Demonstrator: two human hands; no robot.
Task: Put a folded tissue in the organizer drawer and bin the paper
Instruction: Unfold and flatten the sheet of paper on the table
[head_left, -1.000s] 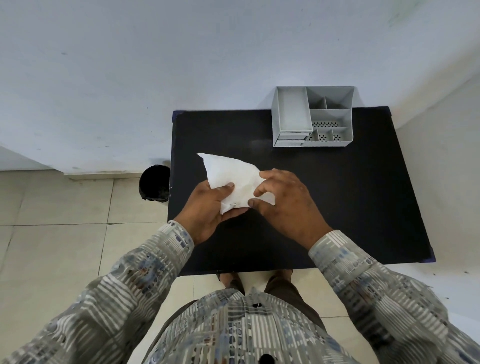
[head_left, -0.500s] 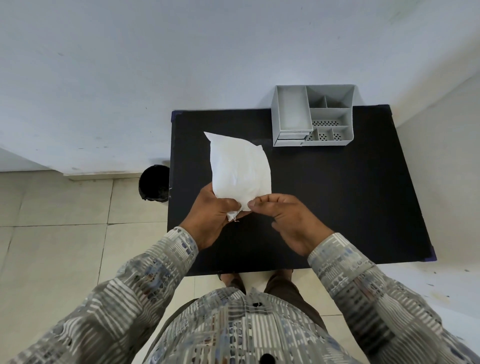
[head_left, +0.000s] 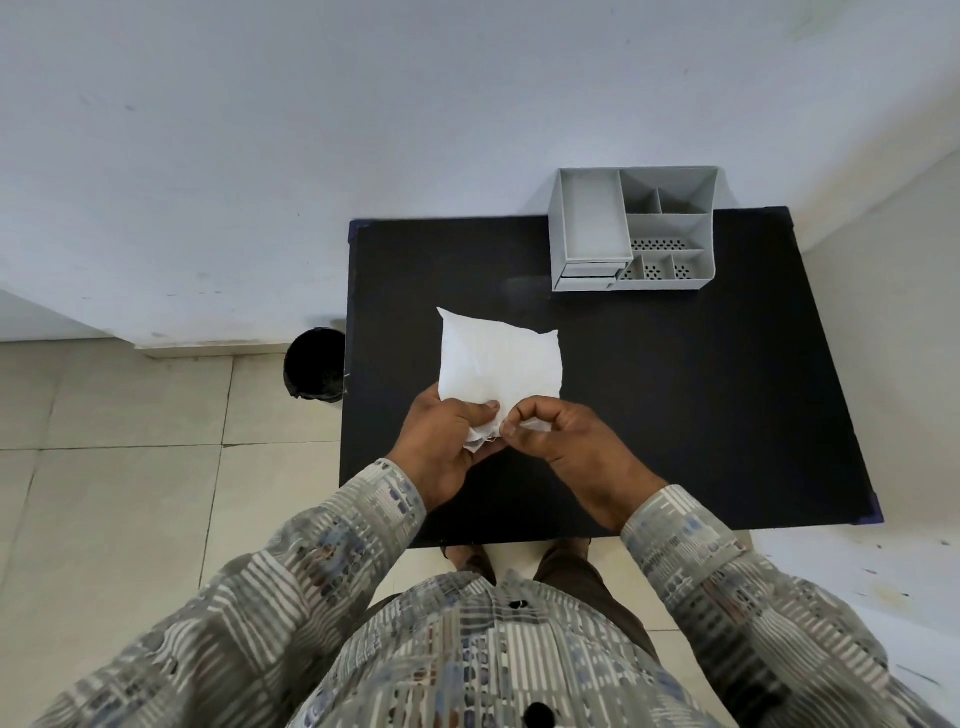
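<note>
A white tissue (head_left: 498, 364) is held above the black table (head_left: 701, 415), its sheet spread out away from me. My left hand (head_left: 447, 447) pinches its near lower edge, with a crumpled bit of tissue under the thumb. My right hand (head_left: 561, 441) pinches the same near edge just to the right; the two hands almost touch. The grey organizer (head_left: 636, 228) stands at the table's far right, its small drawer (head_left: 587, 275) at the front left corner looking pushed in. A black bin (head_left: 314, 364) sits on the floor left of the table.
A white wall runs behind the table and along its right side. Pale floor tiles lie to the left of the table. My feet show under the table's near edge.
The tissue was lifted off the table and opened from a folded triangle into a wider sheet. Both hands drew toward me and came together at its near edge.
</note>
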